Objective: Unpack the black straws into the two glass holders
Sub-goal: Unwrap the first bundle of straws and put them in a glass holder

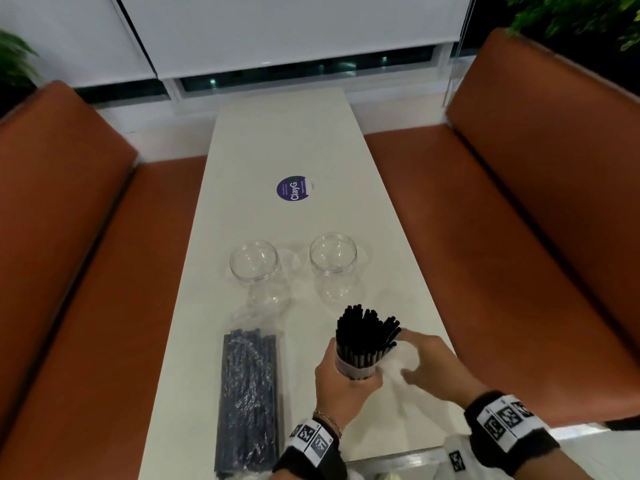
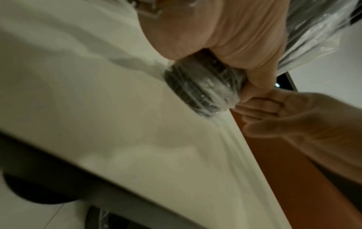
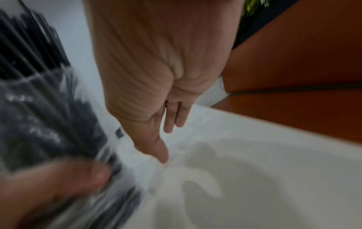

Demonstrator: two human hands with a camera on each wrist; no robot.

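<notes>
A second, unopened pack of straws [image 1: 247, 403] lies flat along the left edge of the tabletop [image 1: 287, 140], its loose wrapper end pointing toward the left glass holder [image 1: 254, 260]. The right glass holder [image 1: 333, 253] stands beside the first one, apart from it, at mid-table; both are upright and hold no straws. A round purple sticker [image 1: 292, 188] marked "ClayG" sits farther toward the far edge, on the centre line. Nothing lies between the held bundle and the right glass holder.

The tabletop is long, narrow and off-white. Orange-brown bench seats [image 1: 540, 188] flank both long edges. White roller blinds [image 1: 277, 32] cover a dark window beyond the far edge, with green foliage at both upper corners.

The left hand [image 1: 341, 384] is wrapped around the lower part of a bundle of black straws [image 1: 365, 332], held upright near the right edge of the near end; the tips stand clear of the clear plastic wrapper [image 1: 398, 362]. The right hand [image 1: 429, 363] rests against the wrapper at the bundle's right side.

The head view hides the right fingers behind the plastic. The right wrist view shows those fingers [image 3: 156, 136] nearly straight and extended downward along the film, not clamped; the image is blurred. The left wrist view shows the bundle's bottom end [image 2: 203, 89] enclosed in film, above the tabletop, with the fingers curled tightly around it.
</notes>
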